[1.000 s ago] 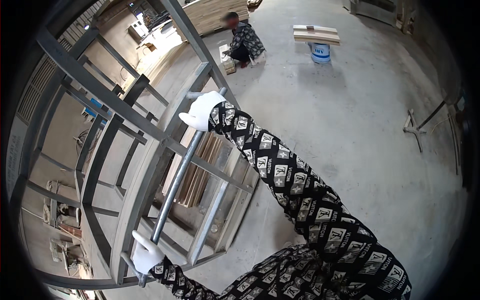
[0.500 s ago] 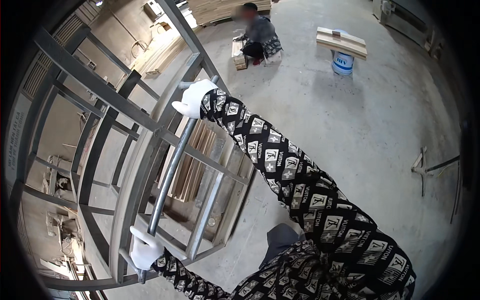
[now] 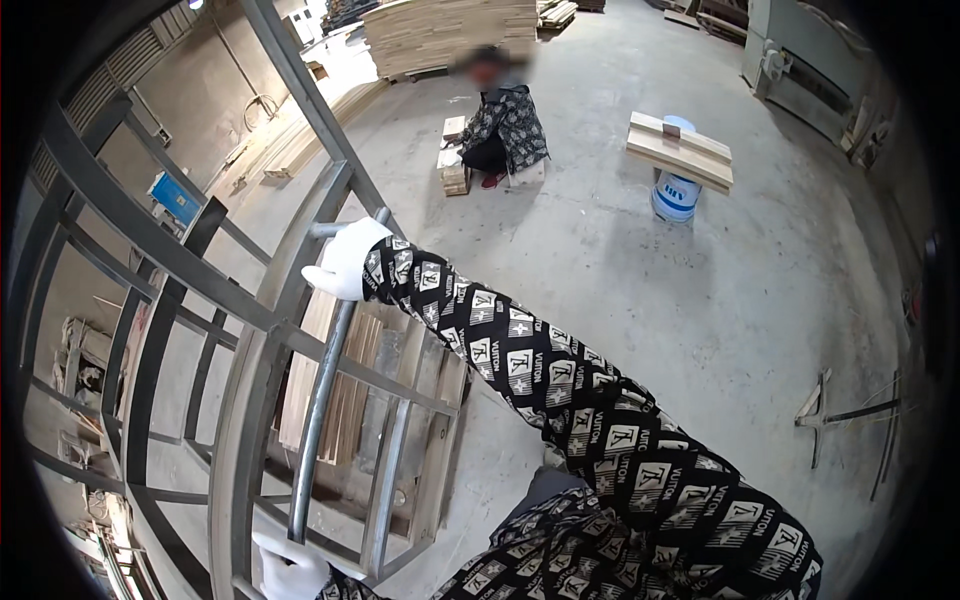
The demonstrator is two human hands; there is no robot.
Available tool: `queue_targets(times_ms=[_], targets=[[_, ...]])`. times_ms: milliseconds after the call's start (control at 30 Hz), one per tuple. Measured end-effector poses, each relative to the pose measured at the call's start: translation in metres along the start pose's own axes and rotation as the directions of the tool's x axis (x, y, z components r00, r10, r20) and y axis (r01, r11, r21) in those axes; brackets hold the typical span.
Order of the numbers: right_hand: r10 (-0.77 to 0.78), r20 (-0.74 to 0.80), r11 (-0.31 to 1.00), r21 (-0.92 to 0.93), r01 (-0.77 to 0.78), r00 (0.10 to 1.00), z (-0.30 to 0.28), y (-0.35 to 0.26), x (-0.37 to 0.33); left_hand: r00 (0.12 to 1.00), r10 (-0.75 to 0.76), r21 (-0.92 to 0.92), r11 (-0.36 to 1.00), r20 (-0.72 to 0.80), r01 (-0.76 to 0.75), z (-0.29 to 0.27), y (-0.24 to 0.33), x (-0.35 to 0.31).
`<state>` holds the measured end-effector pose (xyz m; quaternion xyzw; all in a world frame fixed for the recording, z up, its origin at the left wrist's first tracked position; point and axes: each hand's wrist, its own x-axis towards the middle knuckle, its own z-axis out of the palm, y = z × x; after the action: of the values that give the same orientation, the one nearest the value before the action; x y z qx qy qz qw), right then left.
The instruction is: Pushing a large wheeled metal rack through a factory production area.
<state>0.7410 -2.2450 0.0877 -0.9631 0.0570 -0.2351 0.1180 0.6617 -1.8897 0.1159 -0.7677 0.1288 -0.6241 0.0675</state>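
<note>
Both my hands, in white gloves, are on the round steel push bar (image 3: 322, 420) of a tall grey metal rack cart (image 3: 262, 440). My right hand (image 3: 348, 262) is closed around the bar's far end, its thumb sticking out to the left. At the near end, my left hand (image 3: 292, 568) is closed on the bar by the picture's lower edge, its fingers partly hidden. Pale wooden boards (image 3: 345, 385) lie low down behind the bar, seen through the frame.
Ahead, a person (image 3: 505, 120) crouches beside a small stack of wood pieces (image 3: 454, 178). To the right, boards (image 3: 680, 152) rest on a white and blue bucket (image 3: 676, 196). A metal stand (image 3: 820, 415) is at far right. Large board stacks (image 3: 450, 38) stand at the back.
My view has tilted up, so the cart, both hands and the crouching person sit lower in the picture. Both hands keep hold of the bar.
</note>
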Motion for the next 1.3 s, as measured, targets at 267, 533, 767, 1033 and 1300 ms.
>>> queue_targets(times_ms=[267,533,767,1033,1300], targets=[[-0.016,0.041,0.998,0.056,0.014,0.999,-0.020,0.003,-0.012,0.909,-0.127,-0.040,0.987,0.397,0.156,-0.052,0.016,-0.036],[0.010,0.000,0.997,0.074,-0.010,1.000,-0.003,-0.012,-0.006,0.915,-0.080,-0.096,0.987,0.395,0.128,-0.042,-0.007,-0.026],[-0.071,0.056,0.989,0.135,0.063,0.996,-0.022,0.005,0.040,0.989,-0.060,0.069,0.996,0.133,0.051,-0.015,0.027,-0.002],[-0.048,0.019,0.990,0.136,0.045,0.999,-0.029,0.030,0.041,0.997,-0.004,0.042,0.999,0.082,0.001,-0.034,0.063,0.008],[-0.651,-0.297,0.506,0.516,0.691,0.699,0.089,-0.267,0.124,0.980,-0.164,0.682,0.729,0.108,0.047,-0.092,-0.022,-0.020]])
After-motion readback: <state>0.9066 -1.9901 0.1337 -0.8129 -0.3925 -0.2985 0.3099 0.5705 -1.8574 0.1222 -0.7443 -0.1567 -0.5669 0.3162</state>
